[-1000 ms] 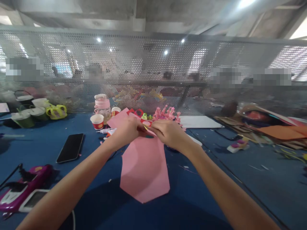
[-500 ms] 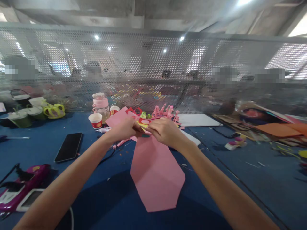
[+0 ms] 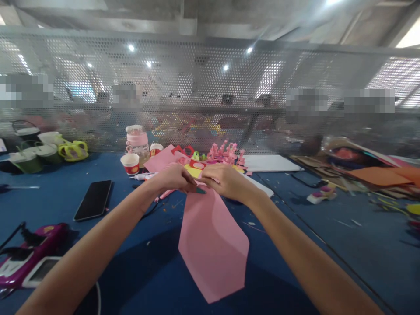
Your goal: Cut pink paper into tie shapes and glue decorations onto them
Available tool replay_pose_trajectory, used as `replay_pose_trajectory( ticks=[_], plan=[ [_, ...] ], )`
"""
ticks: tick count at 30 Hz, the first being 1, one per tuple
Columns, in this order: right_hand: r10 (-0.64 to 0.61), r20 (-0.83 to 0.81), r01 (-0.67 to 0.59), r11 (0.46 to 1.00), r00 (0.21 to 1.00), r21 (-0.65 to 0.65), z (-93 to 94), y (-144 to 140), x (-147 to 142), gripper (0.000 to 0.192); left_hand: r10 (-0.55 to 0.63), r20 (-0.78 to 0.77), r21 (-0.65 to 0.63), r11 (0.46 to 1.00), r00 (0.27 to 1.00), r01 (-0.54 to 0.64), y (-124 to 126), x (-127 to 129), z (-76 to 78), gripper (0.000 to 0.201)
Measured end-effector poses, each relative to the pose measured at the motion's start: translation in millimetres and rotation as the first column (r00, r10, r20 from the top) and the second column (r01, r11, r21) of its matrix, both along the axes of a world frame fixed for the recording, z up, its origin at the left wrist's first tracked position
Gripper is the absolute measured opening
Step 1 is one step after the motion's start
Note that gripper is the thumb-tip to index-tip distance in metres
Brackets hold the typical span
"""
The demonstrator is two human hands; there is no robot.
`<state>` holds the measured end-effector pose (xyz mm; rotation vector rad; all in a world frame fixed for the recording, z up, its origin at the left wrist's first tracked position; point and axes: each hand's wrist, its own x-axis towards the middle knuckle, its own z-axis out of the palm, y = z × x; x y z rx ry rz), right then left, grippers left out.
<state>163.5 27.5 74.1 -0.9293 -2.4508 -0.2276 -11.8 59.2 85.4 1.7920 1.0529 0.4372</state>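
Note:
A long pink sheet of paper or thin foam point(image 3: 215, 240) with angled corners hangs toward me over the blue table. Both hands grip its narrow far end. My left hand point(image 3: 179, 178) is closed, thumb and fingers pinching the left of that edge. Beside it my right hand point(image 3: 225, 180) pinches the same edge, fingertips nearly touching the left ones. A small dark green piece point(image 3: 201, 190) shows just under the left fingertips; whether it is stuck to the sheet I cannot tell. Behind the hands lie pink paper flowers point(image 3: 226, 152) and a pink sheet point(image 3: 160, 159).
To the left are a black phone point(image 3: 93, 200), a purple device point(image 3: 49, 238), a paper cup point(image 3: 130, 164) and a pink-topped bottle point(image 3: 137, 142). A white board point(image 3: 272, 163) and orange sheets point(image 3: 380, 176) lie right. A perforated metal screen point(image 3: 197, 83) closes the back.
The pink sheet's near end has swung and dipped slightly toward me, its lower corner now more pointed. The green piece has tilted and shifted a little right. Both hands keep their pinch.

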Motion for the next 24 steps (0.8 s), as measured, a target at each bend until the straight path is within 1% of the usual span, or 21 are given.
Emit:
replay_pose_trajectory(
  ticks=[4, 8, 16, 20, 24],
  plan=[
    [0.022, -0.044, -0.023, 0.999, 0.999, -0.033, 1.9, -1.0, 0.7, 0.033, 0.021, 0.016, -0.005, 1.0, 1.0, -0.021, -1.3, 1.5, -1.2, 0.006],
    [0.023, -0.065, -0.026, 0.999, 0.998, -0.043, 2.7, -1.0, 1.0, 0.034, 0.01, 0.051, -0.034, 0.999, 0.999, -0.008, -1.3, 2.3, -0.1, 0.008],
    [0.052, -0.083, -0.049, 0.998, 0.995, 0.04, -1.6, 2.6, 0.8, 0.033, -0.022, 0.112, -0.154, 0.987, 0.993, 0.039, -1.6, 3.0, -1.7, 0.012],
    [0.054, -0.072, -0.048, 0.996, 0.996, 0.081, -3.2, 3.2, -0.2, 0.032, -0.036, 0.099, -0.164, 0.985, 0.994, 0.052, -2.2, 3.8, -3.6, 0.01],
    [0.061, -0.053, -0.056, 0.994, 0.997, 0.099, -3.8, 3.6, -1.1, 0.033, -0.032, 0.043, -0.159, 0.987, 0.999, 0.038, -2.2, 3.0, -2.6, 0.011]
  ],
)
